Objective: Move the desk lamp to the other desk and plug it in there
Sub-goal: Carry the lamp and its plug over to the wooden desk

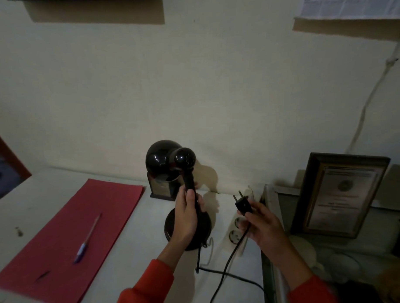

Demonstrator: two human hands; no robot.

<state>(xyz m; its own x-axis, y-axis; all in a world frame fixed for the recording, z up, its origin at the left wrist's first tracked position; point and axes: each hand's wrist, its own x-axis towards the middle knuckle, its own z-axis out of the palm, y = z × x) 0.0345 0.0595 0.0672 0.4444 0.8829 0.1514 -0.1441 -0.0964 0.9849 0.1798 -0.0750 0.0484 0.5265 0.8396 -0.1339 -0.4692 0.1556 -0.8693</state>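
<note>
A black desk lamp (170, 159) with a round shade stands on the white desk (134, 248) near the wall. My left hand (185, 220) is closed around its stem, above the round base (206, 226). My right hand (262, 224) holds the lamp's black plug (243, 205), prongs pointing up and left, free of any socket. The black cord (227, 261) runs from the plug down across the desk and back to the lamp base. A white power strip (234, 231) with two round sockets lies just under the plug, at the desk's right edge.
A red folder (68, 237) with a pen (87, 239) on it lies at the left of the desk. A small dark box (161, 186) stands behind the lamp. A framed certificate (336, 194) leans on the wall at the right, on a lower surface.
</note>
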